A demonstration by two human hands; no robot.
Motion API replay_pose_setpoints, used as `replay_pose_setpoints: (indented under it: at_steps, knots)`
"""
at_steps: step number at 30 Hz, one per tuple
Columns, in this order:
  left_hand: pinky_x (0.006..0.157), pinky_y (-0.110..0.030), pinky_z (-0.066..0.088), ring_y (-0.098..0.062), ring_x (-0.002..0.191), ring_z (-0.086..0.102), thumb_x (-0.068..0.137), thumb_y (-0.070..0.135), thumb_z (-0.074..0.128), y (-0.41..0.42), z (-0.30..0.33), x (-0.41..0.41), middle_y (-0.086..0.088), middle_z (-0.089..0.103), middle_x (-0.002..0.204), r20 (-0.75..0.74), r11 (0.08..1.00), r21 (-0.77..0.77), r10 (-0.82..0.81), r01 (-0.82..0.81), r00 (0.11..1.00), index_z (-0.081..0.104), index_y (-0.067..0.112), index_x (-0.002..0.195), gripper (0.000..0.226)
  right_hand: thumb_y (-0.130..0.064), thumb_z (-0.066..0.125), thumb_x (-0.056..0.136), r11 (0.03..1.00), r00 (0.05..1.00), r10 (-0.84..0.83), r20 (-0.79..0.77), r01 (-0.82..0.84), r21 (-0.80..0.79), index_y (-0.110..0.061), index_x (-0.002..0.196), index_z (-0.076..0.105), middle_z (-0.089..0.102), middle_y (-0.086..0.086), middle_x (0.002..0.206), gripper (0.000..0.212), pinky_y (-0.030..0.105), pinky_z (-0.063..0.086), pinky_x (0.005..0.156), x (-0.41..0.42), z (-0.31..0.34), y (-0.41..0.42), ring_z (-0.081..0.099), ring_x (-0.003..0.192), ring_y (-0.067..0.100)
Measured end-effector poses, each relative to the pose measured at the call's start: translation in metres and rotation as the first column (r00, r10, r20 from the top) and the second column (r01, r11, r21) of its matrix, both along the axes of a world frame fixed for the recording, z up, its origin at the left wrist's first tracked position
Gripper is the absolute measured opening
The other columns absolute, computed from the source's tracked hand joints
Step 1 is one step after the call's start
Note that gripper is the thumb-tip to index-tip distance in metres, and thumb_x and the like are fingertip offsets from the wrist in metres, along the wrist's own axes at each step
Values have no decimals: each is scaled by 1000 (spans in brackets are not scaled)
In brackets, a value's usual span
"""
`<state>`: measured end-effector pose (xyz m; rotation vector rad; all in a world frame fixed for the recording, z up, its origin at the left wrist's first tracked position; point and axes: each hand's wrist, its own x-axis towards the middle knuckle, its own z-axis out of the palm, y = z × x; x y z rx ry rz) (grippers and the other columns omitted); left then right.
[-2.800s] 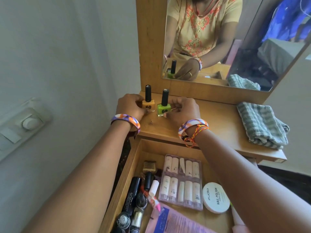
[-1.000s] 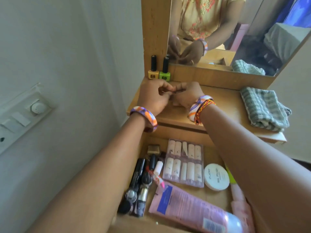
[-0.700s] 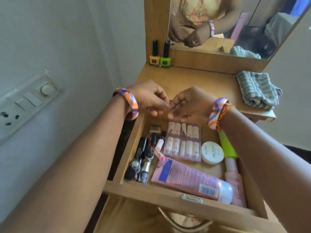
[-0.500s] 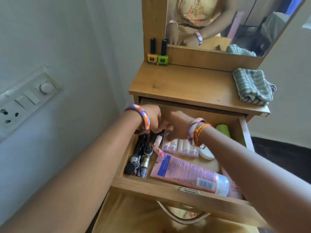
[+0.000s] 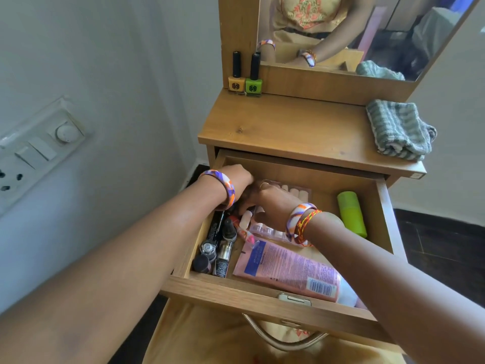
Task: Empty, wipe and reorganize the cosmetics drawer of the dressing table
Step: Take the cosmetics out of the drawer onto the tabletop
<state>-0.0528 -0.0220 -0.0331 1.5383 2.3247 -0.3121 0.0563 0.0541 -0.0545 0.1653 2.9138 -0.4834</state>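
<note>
a person's two hands, moments ago up on the dressing table top (image 5: pixel 288 127), are now down in the back left corner of the open cosmetics drawer (image 5: pixel 262 292). the left hand (image 5: pixel 236 177) and right hand (image 5: pixel 265 198) meet over small bottles beside a clear press-on nail case (image 5: pixel 296 190); whether either grips anything cannot be told. two nail polish bottles (image 5: pixel 245 85) already stand by the mirror, so emptying has barely begun, and the folded cloth (image 5: pixel 399 130) waits
</note>
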Motion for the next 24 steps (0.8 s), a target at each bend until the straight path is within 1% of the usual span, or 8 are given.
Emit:
replay_pose_setpoints:
  at_steps: [5,9,10,12,15,19,22,24]
  knots:
    - [67,-24,42,-28,92,62,81,-4,59,0,-1,-4,-12,62,106,3,999,26,-26,26,1000,57,10,114,35,-13,56,89,1000,996,-5,-92,2,-29,-25,120,59,51,7,118,33,39,51,85,4,-6,5,56,101,24]
    - [66,-26,42,-27,87,63,82,2,60,0,-5,-8,-9,64,100,3,999,35,-21,21,1000,59,13,104,24,-5,61,86,935,959,-152,-239,61,-350,-8,113,62,57,7,105,27,24,48,80,8,-9,9,60,92,21]
    - [66,-26,42,-27,87,62,83,2,59,0,-5,-8,-9,64,100,5,999,33,-18,18,1000,60,12,106,25,-4,61,86,900,945,-206,-253,81,-427,-5,111,62,57,5,100,25,25,48,80,9,-9,11,61,91,20]
    - [68,-27,41,-28,90,61,84,0,55,0,-4,-6,-11,63,102,13,999,32,-9,9,1000,59,11,113,31,-3,59,88,798,918,-323,-232,132,-588,-9,105,60,59,0,95,18,25,51,79,11,-6,14,61,86,14]
    - [70,-27,43,-29,93,61,87,1,50,-1,-5,-6,-12,62,107,-10,999,18,-34,34,999,57,11,117,33,-7,53,92,566,870,-476,-131,189,-803,-20,98,55,59,-2,86,14,19,53,63,15,1,18,56,69,2]
    - [68,-27,48,-25,87,62,86,2,52,-1,-10,-9,-9,64,102,-56,999,-17,-49,48,997,61,13,112,29,-11,50,94,228,793,-605,67,253,-940,-19,99,54,59,1,92,11,43,53,79,19,4,22,58,82,17]
    - [68,-26,47,-26,91,63,85,-2,51,-3,-8,-6,-10,63,106,-19,1000,20,-21,21,1000,59,13,118,37,-13,48,95,91,758,-636,146,261,-961,-16,101,53,58,9,99,9,45,53,78,21,10,24,59,88,27]
    - [73,-32,52,-28,93,63,85,-2,51,-4,-3,-4,-11,64,108,55,997,80,-1,-4,998,60,14,117,37,-15,46,96,50,758,-630,166,253,-966,-13,98,53,62,8,86,7,39,55,69,24,16,25,64,77,23]
